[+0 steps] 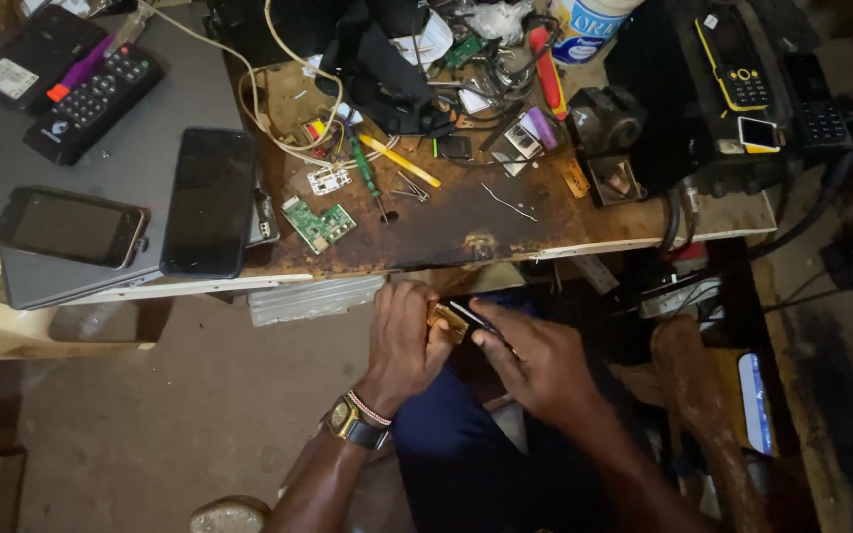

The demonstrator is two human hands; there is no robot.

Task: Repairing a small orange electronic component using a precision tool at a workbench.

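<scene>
My left hand (402,341) and my right hand (535,360) meet just below the front edge of the worn wooden workbench (466,232). Between them they grip a small phone (458,318) with a gold-coloured side and a dark face. The left fingers curl around its left end; the right thumb and fingers pinch its right end. A watch and a beaded band sit on my left wrist (355,419). My dark blue trouser leg (456,454) lies under the hands.
On the bench lie a green circuit board (318,224), a green screwdriver (367,178), a yellow tool (402,161), tweezers, wires and small parts. At left, two smartphones (207,200) (69,227) and a remote (91,104) rest on a grey laptop. Keypad phones (733,64) sit far right.
</scene>
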